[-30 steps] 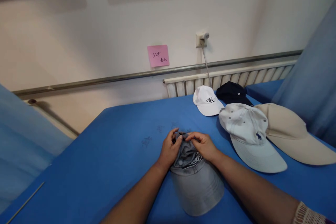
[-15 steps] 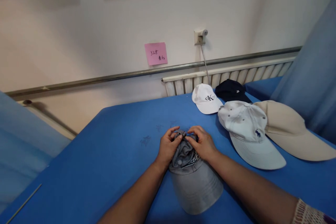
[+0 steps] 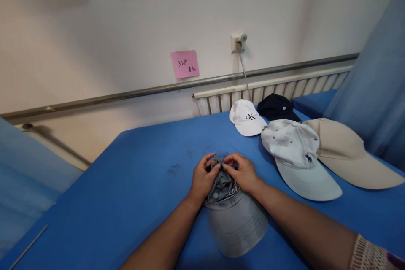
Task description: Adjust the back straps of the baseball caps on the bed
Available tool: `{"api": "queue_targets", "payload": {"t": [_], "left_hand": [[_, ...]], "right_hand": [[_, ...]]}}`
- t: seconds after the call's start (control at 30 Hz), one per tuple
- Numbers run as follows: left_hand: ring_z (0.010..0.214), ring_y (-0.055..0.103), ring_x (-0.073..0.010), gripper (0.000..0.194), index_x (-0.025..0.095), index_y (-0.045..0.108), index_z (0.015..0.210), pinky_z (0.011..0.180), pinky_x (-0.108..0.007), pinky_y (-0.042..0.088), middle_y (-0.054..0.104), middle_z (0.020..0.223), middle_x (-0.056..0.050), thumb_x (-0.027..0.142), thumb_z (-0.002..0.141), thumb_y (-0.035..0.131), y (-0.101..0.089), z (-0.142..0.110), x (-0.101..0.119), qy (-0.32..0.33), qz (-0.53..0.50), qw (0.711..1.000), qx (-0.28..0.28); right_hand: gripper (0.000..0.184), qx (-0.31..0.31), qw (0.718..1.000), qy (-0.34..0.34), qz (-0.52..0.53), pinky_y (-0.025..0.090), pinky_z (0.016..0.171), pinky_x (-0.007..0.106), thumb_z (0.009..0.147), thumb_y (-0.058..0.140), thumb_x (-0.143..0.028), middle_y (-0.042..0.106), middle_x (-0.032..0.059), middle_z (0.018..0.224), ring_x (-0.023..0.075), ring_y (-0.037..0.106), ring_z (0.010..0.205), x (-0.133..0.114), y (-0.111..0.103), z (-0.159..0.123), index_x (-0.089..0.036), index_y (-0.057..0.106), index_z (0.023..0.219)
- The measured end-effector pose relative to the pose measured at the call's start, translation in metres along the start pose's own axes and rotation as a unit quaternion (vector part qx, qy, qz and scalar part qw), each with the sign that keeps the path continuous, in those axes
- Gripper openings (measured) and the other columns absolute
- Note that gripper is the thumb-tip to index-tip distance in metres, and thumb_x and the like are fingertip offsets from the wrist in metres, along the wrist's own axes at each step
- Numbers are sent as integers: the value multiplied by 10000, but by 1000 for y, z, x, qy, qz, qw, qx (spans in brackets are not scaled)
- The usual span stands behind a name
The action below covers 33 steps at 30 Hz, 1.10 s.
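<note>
Cap [image 3: 237, 223]: grey, lying on the blue surface [image 3: 136, 168] between the forearms, brim towards the wearer, crown crumpled, white lettering partly covered by the right hand.
Left hand [image 3: 202, 179]: closed in a pinch, thumb and forefinger holding the far edge of the crown.
Right hand [image 3: 245, 174]: closed in a pinch at the same edge, fingertips close to the left ones; too small to tell exactly what lies between them.
Pale cap [image 3: 294, 143]: resting beyond the right forearm, overlapping the beige cap [image 3: 341, 139] and hiding part of it.
White cap [image 3: 246, 116]: set farther back, marked with dark letters, just beside the dark cap [image 3: 274, 108].
Thin rod [image 3: 28, 247]: lying at lower left, well apart from the hands.
Radiator [image 3: 274, 88]: standing behind the white and dark caps, below the metal pipe [image 3: 152, 92].
Socket [image 3: 237, 44]: fixed to the wall, with plug and cord [image 3: 244, 71] dropping across the pipe.
Pink note [image 3: 185, 64]: stuck above the pipe, handwritten.
Curtains: hanging blue at far left [image 3: 28, 181] and far right [image 3: 373, 80].
</note>
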<state>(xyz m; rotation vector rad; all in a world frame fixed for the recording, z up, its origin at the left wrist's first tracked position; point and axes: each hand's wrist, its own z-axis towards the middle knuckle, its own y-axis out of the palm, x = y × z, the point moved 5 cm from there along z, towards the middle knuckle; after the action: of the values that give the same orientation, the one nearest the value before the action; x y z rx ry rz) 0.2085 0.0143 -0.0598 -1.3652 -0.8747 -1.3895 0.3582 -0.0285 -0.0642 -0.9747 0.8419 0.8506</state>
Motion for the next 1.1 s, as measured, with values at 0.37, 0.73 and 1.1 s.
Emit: {"api": "queue_targets", "payload": {"t": [0.37, 0.73, 1.1], "left_hand": [[708, 651, -154, 425, 151, 608, 1095, 675, -255, 499, 709, 797, -32, 312, 714, 712, -2, 0, 2, -24, -25, 999, 30], [783, 670, -174, 325, 158, 641, 1019, 731, -280, 515, 726, 867, -47, 265, 717, 693, -1, -1, 6, -10, 1, 999, 35], [811, 676, -181, 269, 163, 694, 957, 786, -295, 517, 736, 882, -59, 229, 696, 704, 0, -2, 0, -3, 9, 999, 41]], "right_hand": [[121, 7, 998, 12, -64, 459, 713, 299, 742, 558, -162, 655, 13, 770, 168, 606, 724, -3, 0, -2, -211, 599, 845], [119, -22, 1000, 1, 4, 485, 730, 313, 805, 614, -292, 695, 28, 862, 176, 638, 772, -3, 3, -4, -221, 603, 900], [78, -44, 998, 20, -35, 432, 611, 264, 736, 598, -211, 627, -16, 696, 148, 591, 640, -5, 3, -1, -220, 554, 799]]}}
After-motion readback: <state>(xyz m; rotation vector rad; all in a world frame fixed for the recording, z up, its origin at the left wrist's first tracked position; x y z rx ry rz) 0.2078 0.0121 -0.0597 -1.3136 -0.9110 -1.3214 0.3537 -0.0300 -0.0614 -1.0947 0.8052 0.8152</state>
